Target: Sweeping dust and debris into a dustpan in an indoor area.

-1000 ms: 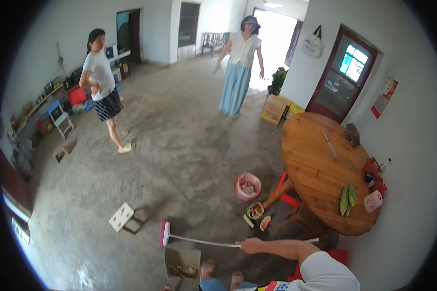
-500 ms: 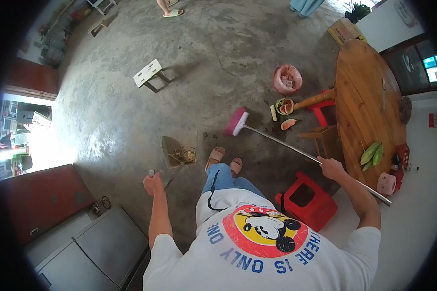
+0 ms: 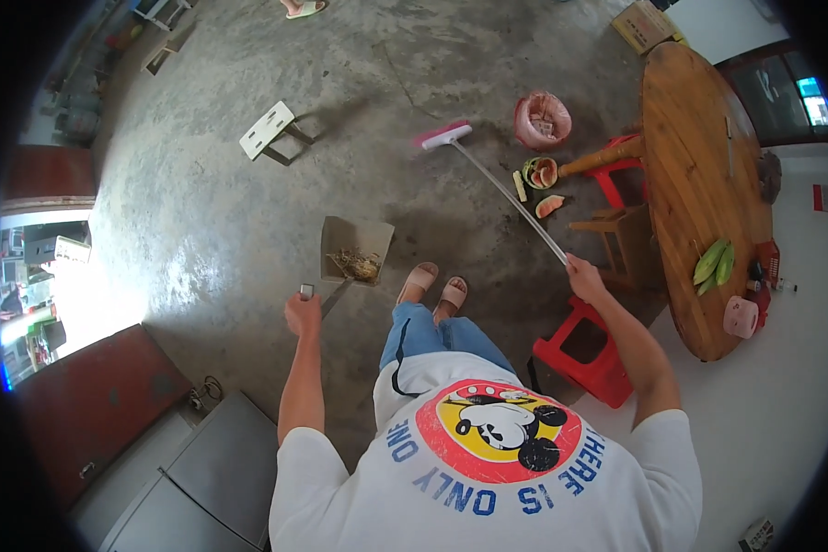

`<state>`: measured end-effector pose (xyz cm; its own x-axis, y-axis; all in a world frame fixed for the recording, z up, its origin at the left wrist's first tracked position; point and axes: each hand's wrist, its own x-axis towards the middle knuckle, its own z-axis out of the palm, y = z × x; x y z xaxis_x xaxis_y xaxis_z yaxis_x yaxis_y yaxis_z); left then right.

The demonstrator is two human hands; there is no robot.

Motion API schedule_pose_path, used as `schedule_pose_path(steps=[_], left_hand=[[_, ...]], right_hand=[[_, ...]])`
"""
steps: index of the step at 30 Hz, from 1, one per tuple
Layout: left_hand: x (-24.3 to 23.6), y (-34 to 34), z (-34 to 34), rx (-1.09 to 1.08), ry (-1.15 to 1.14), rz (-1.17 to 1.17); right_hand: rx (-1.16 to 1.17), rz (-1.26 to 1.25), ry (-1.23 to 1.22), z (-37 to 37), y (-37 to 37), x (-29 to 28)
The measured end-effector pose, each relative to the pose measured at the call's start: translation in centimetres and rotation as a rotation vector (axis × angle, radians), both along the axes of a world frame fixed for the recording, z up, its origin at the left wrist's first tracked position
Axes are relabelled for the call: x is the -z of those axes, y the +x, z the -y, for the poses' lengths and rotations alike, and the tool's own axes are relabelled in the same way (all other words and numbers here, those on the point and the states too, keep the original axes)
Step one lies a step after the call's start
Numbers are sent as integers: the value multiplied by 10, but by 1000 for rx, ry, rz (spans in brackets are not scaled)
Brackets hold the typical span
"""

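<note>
**Broom (image 3: 445, 137) in the right hand (image 3: 584, 274), dustpan (image 3: 366, 235) in the left hand (image 3: 303, 314)**

The right hand's grip is closed round the broom's pale handle, which slants far and left to a white head with pink bristles, blurred at the left end; whether they touch the floor (image 3: 198, 193) cannot be told. The left hand's grip is closed on the dustpan's upright handle. The pan stands left of the person's sandals (image 3: 419, 280), with dry, straw-coloured sweepings (image 3: 359, 266) inside.

Right of the broom handle, a hollowed watermelon (image 3: 541, 173), a red slice (image 3: 550, 206) and a pale strip of rind (image 3: 520, 187) lie on the floor, just nearer than a pink-lined bin (image 3: 527, 132). A white stool (image 3: 267, 130) stands far left. At right, long green vegetables (image 3: 715, 265) and a knife (image 3: 730, 147) lie on the round wooden worktop (image 3: 685, 156); a red plastic stool (image 3: 611, 380) is near its left side.
</note>
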<state>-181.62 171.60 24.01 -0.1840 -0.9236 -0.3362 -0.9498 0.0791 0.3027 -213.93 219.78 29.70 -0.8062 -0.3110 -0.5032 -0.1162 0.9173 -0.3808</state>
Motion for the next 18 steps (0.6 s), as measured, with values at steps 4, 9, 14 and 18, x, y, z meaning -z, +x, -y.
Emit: schedule_pose_path(steps=[4,9,14,18], left_hand=[[25,-30,22,163,89,-17],[37,-66,37,365,135,-41],[47,-97,36,504,141,-44],[63,-119,35,628,146,-76]], right_hand=[[-32,-32,114,28,18,34],[81,106,186,-46,107,-11],[293,234,327,-96,215,-67],[496,283,252,-103,279,-95]])
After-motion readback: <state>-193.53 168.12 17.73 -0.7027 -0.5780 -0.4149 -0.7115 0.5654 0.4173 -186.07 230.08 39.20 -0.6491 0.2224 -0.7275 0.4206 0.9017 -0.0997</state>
